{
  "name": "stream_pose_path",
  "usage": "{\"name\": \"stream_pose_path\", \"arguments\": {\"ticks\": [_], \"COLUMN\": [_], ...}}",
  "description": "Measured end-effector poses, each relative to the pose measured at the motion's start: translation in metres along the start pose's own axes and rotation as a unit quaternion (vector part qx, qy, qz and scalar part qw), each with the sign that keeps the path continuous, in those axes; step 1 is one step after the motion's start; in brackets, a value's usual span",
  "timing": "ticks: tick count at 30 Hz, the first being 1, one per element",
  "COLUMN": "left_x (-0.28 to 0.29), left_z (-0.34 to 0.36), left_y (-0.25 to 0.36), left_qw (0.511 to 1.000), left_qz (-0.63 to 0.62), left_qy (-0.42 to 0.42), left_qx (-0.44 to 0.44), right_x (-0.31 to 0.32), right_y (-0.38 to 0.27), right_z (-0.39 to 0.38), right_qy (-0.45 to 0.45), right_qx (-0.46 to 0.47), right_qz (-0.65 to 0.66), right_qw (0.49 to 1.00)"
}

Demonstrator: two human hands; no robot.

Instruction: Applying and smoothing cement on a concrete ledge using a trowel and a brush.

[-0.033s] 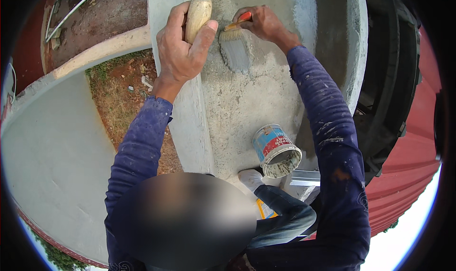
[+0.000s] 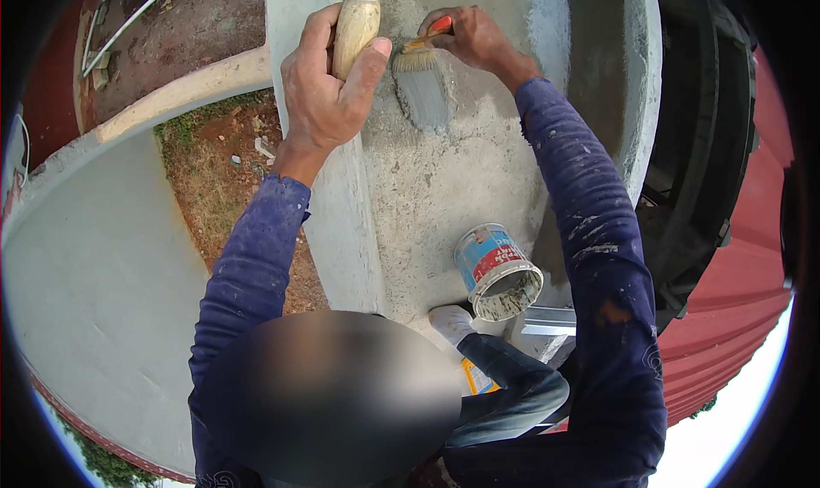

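My left hand grips a pale wooden handle with a metal shank leaving the top edge, above the left side of a raised concrete channel. My right hand is closed on a paintbrush with a red-tipped handle, to the right of that wooden handle. Its pale bristles lie at the top of a wet grey patch on the rough concrete surface. Lower down, a paint bucket with a blue and red label is tilted, grey residue inside.
A pale ledge borders dirt and grass on the left. A concrete rim and red corrugated roofing lie right. My foot is below the bucket, near a yellow item. A white pipe is upper left.
My right hand and the paintbrush have shifted very slightly upward. My left hand and the bucket look unchanged.
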State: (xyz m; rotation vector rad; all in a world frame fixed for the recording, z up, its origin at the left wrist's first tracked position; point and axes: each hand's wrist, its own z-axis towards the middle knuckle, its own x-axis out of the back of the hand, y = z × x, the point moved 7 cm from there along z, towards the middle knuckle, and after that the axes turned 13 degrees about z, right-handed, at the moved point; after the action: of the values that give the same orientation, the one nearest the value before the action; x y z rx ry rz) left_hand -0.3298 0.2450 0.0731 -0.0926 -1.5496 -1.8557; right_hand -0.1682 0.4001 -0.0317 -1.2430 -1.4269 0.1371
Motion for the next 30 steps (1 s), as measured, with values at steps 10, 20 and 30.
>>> {"name": "stream_pose_path", "arguments": {"ticks": [10, 20, 30], "left_x": [0.001, -0.001, 0.0], "left_z": [0.001, 0.003, 0.001], "left_y": [0.003, 0.002, -0.002], "left_qw": [0.999, 0.999, 0.997], "left_qz": [0.005, 0.02, 0.005], "left_qy": [-0.02, -0.037, -0.039], "left_qx": [0.041, 0.017, 0.063], "right_x": [0.037, 0.047, 0.055], "right_y": [0.058, 0.134, 0.025], "right_z": [0.065, 0.009, -0.013], "right_qy": [0.099, 0.315, 0.377], "right_qx": [-0.116, -0.293, -0.117], "right_qz": [0.163, 0.53, 0.058], "right_qw": [0.975, 0.731, 0.917]}}
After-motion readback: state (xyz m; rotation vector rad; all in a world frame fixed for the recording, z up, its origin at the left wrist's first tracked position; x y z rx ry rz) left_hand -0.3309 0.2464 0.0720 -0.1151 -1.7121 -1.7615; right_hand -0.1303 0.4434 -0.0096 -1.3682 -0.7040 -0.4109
